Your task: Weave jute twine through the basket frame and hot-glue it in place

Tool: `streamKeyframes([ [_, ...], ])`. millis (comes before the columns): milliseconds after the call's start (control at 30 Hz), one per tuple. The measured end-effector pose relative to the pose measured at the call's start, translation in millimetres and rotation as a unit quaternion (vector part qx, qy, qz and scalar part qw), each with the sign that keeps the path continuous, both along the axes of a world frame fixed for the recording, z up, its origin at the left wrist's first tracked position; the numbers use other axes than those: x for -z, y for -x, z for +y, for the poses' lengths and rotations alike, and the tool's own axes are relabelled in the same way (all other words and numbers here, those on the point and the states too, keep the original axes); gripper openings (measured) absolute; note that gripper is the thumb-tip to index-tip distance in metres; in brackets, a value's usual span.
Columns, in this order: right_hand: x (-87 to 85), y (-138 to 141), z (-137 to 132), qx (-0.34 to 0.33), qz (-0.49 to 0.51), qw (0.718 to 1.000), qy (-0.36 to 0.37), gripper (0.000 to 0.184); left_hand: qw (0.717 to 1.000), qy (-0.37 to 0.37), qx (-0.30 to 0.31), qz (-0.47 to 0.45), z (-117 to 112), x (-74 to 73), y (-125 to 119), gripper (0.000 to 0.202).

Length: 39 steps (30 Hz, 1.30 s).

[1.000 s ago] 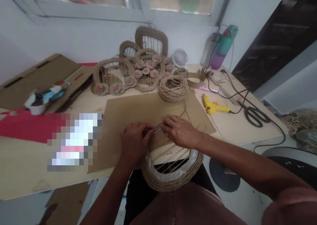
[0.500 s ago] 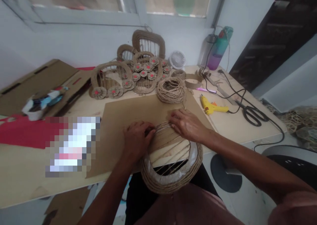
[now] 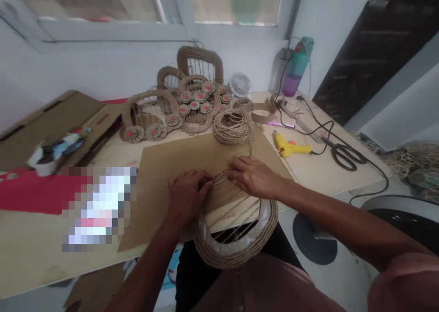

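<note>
A round frame (image 3: pixel 236 258) wrapped in brown twine leans over the table's front edge, its inner band pale and shiny. Strands of twine (image 3: pixel 219 180) stretch across its opening. At the frame's upper left, my left hand (image 3: pixel 188 192) is closed, thumb and fingers gripping the frame's edge. My right hand (image 3: pixel 252 177) has its fingers bent together over the strands at the upper right; they are slightly blurred and seem to pinch the twine. Just beyond lies a coil of twine (image 3: pixel 232 126), with a loose end running down toward my right hand. A cardboard sheet (image 3: pixel 164 158) lies beneath.
Finished twine frames with paper flowers (image 3: pixel 194 105) stand at the back, beside a small fan (image 3: pixel 240 84). To the right are a yellow glue gun (image 3: pixel 290 146), black-handled scissors (image 3: pixel 346 156), cables and a bottle (image 3: pixel 298 67). Cardboard (image 3: pixel 65 115) and red sheets (image 3: pixel 30 190) lie left.
My right hand has shifted slightly left along the strands, its fingers now blurred. My left hand keeps its grip on the frame. The whole view has turned a little.
</note>
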State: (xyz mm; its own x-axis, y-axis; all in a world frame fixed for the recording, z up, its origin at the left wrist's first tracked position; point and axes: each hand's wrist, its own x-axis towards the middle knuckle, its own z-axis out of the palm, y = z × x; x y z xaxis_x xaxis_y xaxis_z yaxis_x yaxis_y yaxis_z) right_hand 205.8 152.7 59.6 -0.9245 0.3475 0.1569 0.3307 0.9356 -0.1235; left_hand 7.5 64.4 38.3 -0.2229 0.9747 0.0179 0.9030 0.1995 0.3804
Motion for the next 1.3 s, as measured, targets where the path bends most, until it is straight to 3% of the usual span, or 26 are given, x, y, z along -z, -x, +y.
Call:
streamKeyframes([
  [167,-28.7,-43.3,10.0,0.116,0.157,0.981,0.005,0.030,0.998,-0.041,0.014,-0.036,-0.5,3.1,9.7,0.032],
  [267,-38.1,-83.9,9.1,0.198,0.190,0.962,-0.005,0.028,0.997,-0.057,0.016,-0.039,1.6,1.9,12.5,0.033],
  [467,-27.3,-145.0,-10.3,0.334,0.036,0.940,0.056,0.030,0.996,-0.069,0.044,-0.039,8.8,-2.4,8.2,0.033],
  [567,-19.1,-152.0,-17.5,0.382,-0.040,0.918,0.097,0.025,0.995,-0.073,0.044,-0.050,10.4,-3.6,4.8,0.033],
  [700,-10.8,-142.8,-17.5,0.444,-0.112,0.886,0.073,0.021,0.994,-0.071,0.052,-0.068,9.0,-6.9,-0.1,0.032],
  [1000,4.6,-134.1,-7.0,0.470,-0.122,0.868,0.102,0.028,0.991,-0.091,0.058,-0.079,-1.3,-8.0,-5.1,0.033],
  [1067,7.2,-139.9,-0.9,0.466,-0.084,0.877,0.080,0.026,0.988,-0.103,0.065,-0.093,-2.5,-8.7,-7.6,0.033],
  [1167,10.2,-146.1,15.3,0.420,-0.010,0.907,-0.023,0.023,0.984,-0.113,0.068,-0.117,-4.3,-11.2,-13.0,0.031],
  [1300,11.6,-140.5,40.8,0.337,-0.036,0.937,-0.084,0.035,0.981,-0.126,0.070,-0.133,-11.2,-14.6,-19.6,0.029],
])
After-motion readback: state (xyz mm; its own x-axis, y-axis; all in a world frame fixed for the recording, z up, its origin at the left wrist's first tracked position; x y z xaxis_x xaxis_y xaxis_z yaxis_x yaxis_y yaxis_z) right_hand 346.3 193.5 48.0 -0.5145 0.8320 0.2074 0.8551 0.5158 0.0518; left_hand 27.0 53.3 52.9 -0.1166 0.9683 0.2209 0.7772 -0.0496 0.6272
